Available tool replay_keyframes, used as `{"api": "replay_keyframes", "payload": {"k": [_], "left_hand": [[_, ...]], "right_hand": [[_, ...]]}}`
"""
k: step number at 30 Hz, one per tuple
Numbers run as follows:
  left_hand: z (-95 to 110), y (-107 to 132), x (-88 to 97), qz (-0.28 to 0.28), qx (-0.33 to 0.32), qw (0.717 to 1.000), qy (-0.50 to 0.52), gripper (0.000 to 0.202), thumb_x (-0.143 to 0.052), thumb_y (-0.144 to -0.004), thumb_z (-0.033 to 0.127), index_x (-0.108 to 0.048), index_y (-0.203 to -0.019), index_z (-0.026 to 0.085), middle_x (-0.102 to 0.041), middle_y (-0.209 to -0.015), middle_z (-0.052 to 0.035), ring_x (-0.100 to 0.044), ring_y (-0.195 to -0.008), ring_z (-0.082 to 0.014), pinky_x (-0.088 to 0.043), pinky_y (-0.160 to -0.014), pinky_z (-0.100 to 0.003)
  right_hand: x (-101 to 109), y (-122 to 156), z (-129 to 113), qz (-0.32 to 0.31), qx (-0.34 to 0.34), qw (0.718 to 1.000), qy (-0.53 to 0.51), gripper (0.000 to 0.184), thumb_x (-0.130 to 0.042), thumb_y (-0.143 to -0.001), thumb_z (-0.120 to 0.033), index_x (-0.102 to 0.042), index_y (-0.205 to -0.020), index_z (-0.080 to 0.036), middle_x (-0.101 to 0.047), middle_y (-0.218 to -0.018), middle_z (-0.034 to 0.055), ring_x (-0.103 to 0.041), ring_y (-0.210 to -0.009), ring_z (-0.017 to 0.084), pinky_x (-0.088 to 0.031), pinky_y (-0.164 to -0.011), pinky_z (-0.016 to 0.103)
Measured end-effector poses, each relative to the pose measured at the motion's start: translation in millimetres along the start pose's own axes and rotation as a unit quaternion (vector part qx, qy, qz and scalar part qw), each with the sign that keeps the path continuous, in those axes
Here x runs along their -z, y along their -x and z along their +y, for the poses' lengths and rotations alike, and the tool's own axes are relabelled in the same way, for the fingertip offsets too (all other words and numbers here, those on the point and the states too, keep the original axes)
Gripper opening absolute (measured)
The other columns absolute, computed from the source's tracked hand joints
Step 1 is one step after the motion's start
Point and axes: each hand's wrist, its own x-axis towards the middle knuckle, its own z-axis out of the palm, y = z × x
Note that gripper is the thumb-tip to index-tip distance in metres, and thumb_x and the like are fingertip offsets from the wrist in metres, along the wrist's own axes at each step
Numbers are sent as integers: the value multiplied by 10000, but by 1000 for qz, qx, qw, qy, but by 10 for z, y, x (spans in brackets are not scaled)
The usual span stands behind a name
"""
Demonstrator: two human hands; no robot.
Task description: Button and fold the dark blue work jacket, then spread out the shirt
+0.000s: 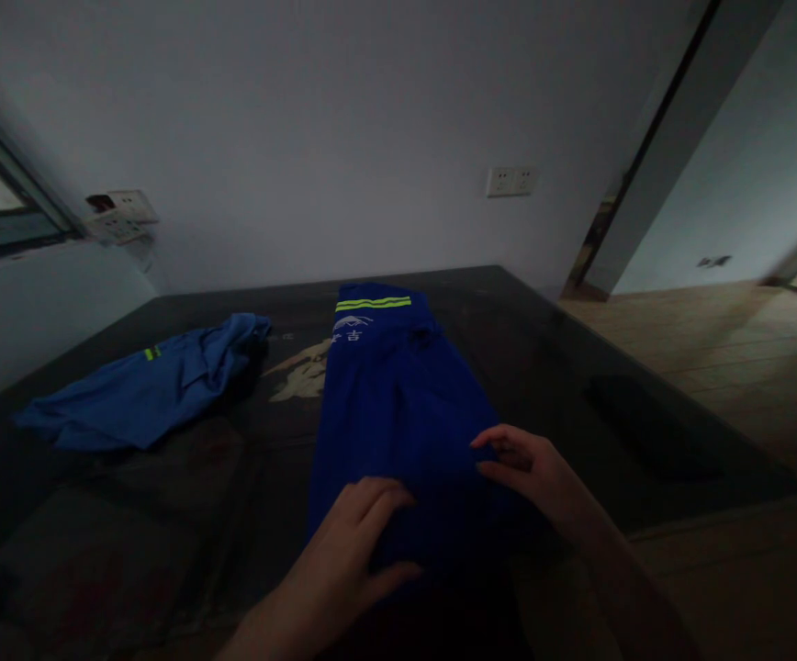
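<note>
A dark blue garment (391, 395) lies folded into a long strip down the middle of the dark table (529, 340), with yellow-green stripes and white lettering at its far end. My left hand (353, 546) rests flat on its near end, fingers stretched out and thumb apart. My right hand (533, 473) sits at the strip's right edge, fingers curled and touching the cloth there. Whether it pinches the fabric is unclear in the dim light.
A second, lighter blue garment (147, 386) lies crumpled at the table's back left. A pale printed figure (298, 372) shows on the tabletop between the two garments. Wall sockets (510, 180) sit behind; wooden floor (715, 340) lies to the right.
</note>
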Motion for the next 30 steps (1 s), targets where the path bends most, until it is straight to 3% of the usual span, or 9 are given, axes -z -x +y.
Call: {"api": "replay_keyframes", "payload": {"k": [6, 12, 14, 16, 18, 22, 26, 28, 30], "left_hand": [[-293, 571, -188, 62, 4, 990, -127, 480, -591, -739, 143, -532, -1195, 279, -573, -1211, -76, -505, -1135, -280, -425, -947, -434], [-526, 795, -128, 97, -31, 985, -139, 578, -505, -691, 91, -542, -1227, 303, -588, -1211, -65, -522, -1126, -272, -429, -954, -409], [-566, 846, -164, 137, 6, 980, -142, 582, -522, -673, 110, -556, -1218, 312, -579, -1207, -69, -530, -1114, -277, -456, -923, -396], [-571, 875, -237, 179, 83, 970, -145, 623, -540, -643, 123, -542, -1237, 310, -578, -1173, -82, -542, -1085, -291, -471, -890, -416], [-550, 871, -302, 182, 145, 963, -138, 707, -540, -613, 118, -490, -1293, 308, -604, -1113, -83, -571, -1026, -299, -486, -837, -441], [-469, 805, -253, 149, 165, 974, -50, 692, -502, -654, 122, -454, -1314, 324, -645, -1110, -51, -622, -953, -273, -515, -778, -412], [-390, 785, -47, 211, 166, 962, 39, 508, -498, -735, 198, -512, -1230, 314, -635, -1085, -45, -622, -968, -265, -533, -776, -360], [-376, 804, -3, 226, 155, 961, 40, 467, -519, -727, 209, -551, -1180, 318, -627, -1041, -46, -619, -955, -271, -537, -771, -361], [-385, 835, -36, 203, 145, 968, 37, 471, -538, -699, 179, -586, -1140, 335, -615, -1035, -38, -622, -940, -259, -544, -772, -346]], "right_hand": [[92, 204, 78, 51, -8, 997, 65, 205, -638, -730, -417, -673, -806, -230, -598, -655, -17, -547, -547, 125, -424, -473, 221], [96, 470, 332, 60, -26, 993, 103, 213, -579, -783, -411, -705, -848, -253, -706, -836, 24, -651, -750, 200, -524, -671, 301], [75, 530, 406, 54, -33, 993, 103, 229, -573, -790, -420, -711, -881, -262, -717, -887, 33, -662, -818, 221, -531, -735, 330], [58, 562, 428, 56, -37, 993, 100, 234, -583, -783, -425, -712, -900, -270, -719, -922, 36, -663, -861, 233, -532, -760, 340], [54, 557, 379, 52, -36, 993, 99, 233, -605, -770, -428, -712, -912, -277, -715, -938, 32, -662, -869, 233, -535, -754, 334], [118, 450, 82, 31, -8, 995, 94, 237, -647, -742, -439, -710, -919, -294, -705, -866, 8, -652, -768, 209, -534, -657, 312], [258, 349, -208, 93, 45, 991, 86, 241, -639, -748, -449, -713, -908, -283, -675, -837, 15, -623, -743, 192, -498, -587, 275], [299, 355, -207, 131, 60, 985, 95, 231, -626, -760, -446, -715, -888, -276, -658, -815, 19, -607, -721, 180, -480, -573, 263], [290, 403, -82, 128, 48, 985, 107, 219, -614, -765, -436, -718, -866, -271, -653, -779, 18, -593, -671, 168, -470, -555, 261]]}}
